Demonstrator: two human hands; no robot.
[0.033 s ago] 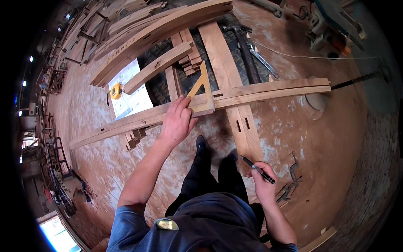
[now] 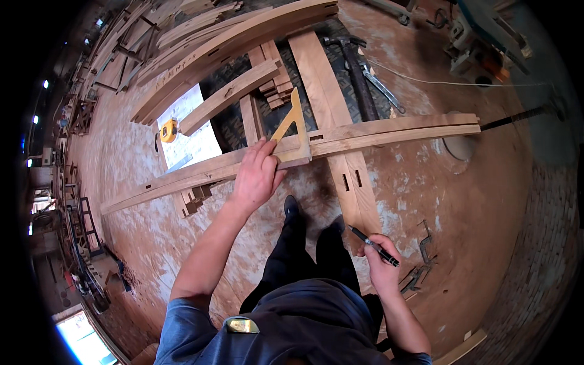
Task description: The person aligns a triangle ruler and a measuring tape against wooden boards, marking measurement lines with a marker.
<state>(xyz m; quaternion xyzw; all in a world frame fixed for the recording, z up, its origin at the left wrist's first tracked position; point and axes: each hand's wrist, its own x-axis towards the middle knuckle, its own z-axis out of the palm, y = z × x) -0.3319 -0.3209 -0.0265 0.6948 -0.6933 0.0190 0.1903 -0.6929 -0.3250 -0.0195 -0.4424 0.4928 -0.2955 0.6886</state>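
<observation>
My left hand (image 2: pixel 257 173) grips a yellow triangle square (image 2: pixel 297 121) at its left corner, holding it on a long wooden rail (image 2: pixel 389 133). The square's thicker stock rests along the rail's near side, and its pointed tip stands out beyond the far side. A small slot shows in the rail just right of the square. Lower right, my right hand (image 2: pixel 382 261) pinches a black pen (image 2: pixel 372 244), its tip pointing up and left, away from the rail. A wide board (image 2: pixel 350 188) with two narrow slots runs beneath the rail.
Beyond the rail lie a yellow tape measure (image 2: pixel 168 131) on paper sheets (image 2: pixel 201 146), a hammer (image 2: pixel 359 79), a wrench (image 2: pixel 383 89) and several wooden pieces, one a long curved beam (image 2: pixel 231 45). Metal clamps (image 2: pixel 418 274) lie on the floor at right. A machine (image 2: pixel 486 36) stands far right.
</observation>
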